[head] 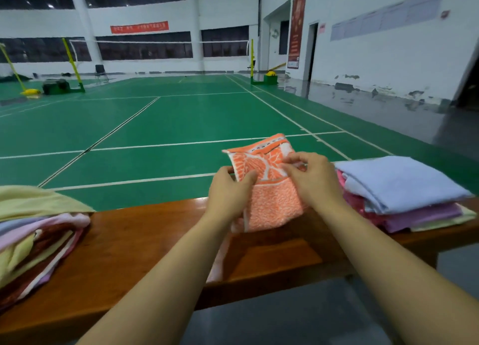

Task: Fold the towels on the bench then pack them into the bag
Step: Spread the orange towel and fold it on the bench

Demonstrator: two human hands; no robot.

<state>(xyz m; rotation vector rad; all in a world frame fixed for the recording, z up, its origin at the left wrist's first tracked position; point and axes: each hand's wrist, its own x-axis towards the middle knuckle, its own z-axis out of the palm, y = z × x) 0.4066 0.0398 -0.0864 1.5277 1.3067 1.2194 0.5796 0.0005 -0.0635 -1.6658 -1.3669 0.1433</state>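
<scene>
No legible text. Red banner on far wall: white characters, too blurred to read. Tall red poster beside doorway: print unreadable. Pale notice boards on right wall: contents too small to tell.

I count one orange patterned towel, two stacks of towels, a left stack and a right stack, on one wooden bench.
</scene>
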